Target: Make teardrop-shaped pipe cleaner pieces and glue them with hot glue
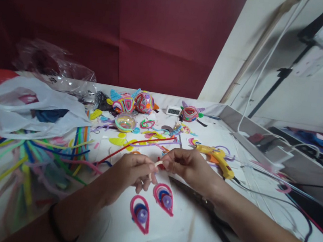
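Observation:
Between my hands is a short cream pipe cleaner (158, 164), bent into a curve. The fingers of my left hand (137, 170) are closed on its lower part. My right hand (186, 166) pinches the upper end between thumb and fingertips. Just below, on a white sheet (118, 239), lie two teardrop shapes: a pink one (148, 223) with a purple bead nearer me, and another pink one (171, 209) with a similar bead. Red and purple pipe cleaners (143, 139) lie behind my hands.
Loose coloured pipe cleaners (3, 169) and a white plastic bag (33, 107) cover the left. A yellow glue gun (218, 158) with its cable lies right. Decorated balls (144, 102), a clear bowl (125, 122) and a small digital timer (173, 111) stand behind. Black scissors-like handles (193, 191) lie under my right forearm.

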Motion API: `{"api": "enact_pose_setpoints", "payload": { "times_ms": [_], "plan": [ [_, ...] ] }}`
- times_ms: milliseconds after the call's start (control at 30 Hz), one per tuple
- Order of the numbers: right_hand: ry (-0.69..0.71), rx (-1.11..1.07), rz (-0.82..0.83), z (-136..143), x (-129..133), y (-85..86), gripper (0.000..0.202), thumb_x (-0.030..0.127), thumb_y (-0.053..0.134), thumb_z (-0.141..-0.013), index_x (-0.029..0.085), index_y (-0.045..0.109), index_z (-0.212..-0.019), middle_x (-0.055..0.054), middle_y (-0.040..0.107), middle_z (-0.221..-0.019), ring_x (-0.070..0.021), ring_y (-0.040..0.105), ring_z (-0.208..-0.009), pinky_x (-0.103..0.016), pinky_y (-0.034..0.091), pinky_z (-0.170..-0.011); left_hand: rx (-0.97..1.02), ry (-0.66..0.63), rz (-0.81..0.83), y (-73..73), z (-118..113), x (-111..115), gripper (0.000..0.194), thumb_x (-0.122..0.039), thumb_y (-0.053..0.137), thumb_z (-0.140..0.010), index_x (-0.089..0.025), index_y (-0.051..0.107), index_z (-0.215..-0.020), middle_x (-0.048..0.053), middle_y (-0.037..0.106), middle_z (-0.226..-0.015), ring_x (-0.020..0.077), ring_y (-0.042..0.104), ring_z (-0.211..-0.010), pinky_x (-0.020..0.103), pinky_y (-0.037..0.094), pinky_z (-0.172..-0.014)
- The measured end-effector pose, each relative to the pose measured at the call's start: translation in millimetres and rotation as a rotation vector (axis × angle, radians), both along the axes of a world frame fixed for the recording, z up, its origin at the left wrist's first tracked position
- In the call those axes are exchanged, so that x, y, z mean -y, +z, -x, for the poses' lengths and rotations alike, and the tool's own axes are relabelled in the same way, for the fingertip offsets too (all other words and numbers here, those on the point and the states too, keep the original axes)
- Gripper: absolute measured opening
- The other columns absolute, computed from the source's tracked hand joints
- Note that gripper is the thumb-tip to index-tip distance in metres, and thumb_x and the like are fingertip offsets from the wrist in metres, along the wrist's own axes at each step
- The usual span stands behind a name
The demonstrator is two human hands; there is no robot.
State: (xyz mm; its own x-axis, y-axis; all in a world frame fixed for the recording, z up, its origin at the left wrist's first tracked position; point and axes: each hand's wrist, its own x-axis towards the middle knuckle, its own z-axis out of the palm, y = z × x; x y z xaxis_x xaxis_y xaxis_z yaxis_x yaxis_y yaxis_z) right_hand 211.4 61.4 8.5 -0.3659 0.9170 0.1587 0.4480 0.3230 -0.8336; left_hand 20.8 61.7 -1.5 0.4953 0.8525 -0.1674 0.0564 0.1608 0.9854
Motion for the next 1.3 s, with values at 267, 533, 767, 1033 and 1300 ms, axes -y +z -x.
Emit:
{"api": "enact_pose_setpoints", "payload": {
  "times_ms": [267,533,767,1033,1300],
  "plan": [
    [0.119,0.308,-0.429,8,10,10.2,0.021,0.009,0.048,-0.088,0.014,0.068,-0.085,-0.006,0.062,-0.081,-0.0134,0.055,-0.072,-0.025,0.039,-0.066,-0.011,-0.004,-0.046,-5.3,0,-1,0.024,-0.034,0.060,-0.074,-0.013,0.059,-0.063,-0.002,0.055,-0.048,0.0062,0.044,-0.040,0.018,0.030,-0.039],
    [0.026,0.370,-0.554,18,12,5.0,0.017,0.004,0.048,-0.084,0.009,0.064,-0.085,-0.007,0.061,-0.079,-0.0141,0.055,-0.069,-0.024,0.039,-0.062,-0.042,0.036,-0.159,-3.8,1,1,0.022,-0.027,0.055,-0.075,-0.014,0.058,-0.058,-0.004,0.048,-0.040,0.0054,0.039,-0.036,0.018,0.028,-0.038],
    [-0.027,0.313,-0.570,15,11,2.8,0.016,0.005,0.049,-0.084,0.011,0.064,-0.081,-0.004,0.060,-0.074,-0.0122,0.052,-0.065,-0.023,0.036,-0.059,0.049,0.021,-0.030,-4.1,-1,0,0.015,-0.023,0.057,-0.075,-0.013,0.059,-0.064,-0.001,0.060,-0.056,0.0060,0.047,-0.042,0.017,0.030,-0.037],
    [-0.002,0.164,-0.258,4,13,5.6,0.016,0.017,0.053,-0.087,0.015,0.068,-0.087,-0.003,0.068,-0.080,-0.0123,0.060,-0.070,-0.023,0.043,-0.063,0.010,-0.003,-0.085,-6.3,0,0,0.021,-0.028,0.057,-0.078,-0.012,0.062,-0.066,-0.002,0.056,-0.050,0.0055,0.045,-0.042,0.017,0.030,-0.039],
    [0.040,-0.001,0.044,-9,9,-2.7,0.025,0.032,0.053,-0.086,0.011,0.067,-0.085,0.000,0.053,-0.062,-0.0093,0.044,-0.055,-0.021,0.035,-0.048,0.016,-0.075,0.006,-10.2,-2,-2,0.019,-0.030,0.061,-0.074,-0.011,0.064,-0.071,0.003,0.064,-0.063,0.0063,0.051,-0.046,0.018,0.038,-0.042]
  ]
}}
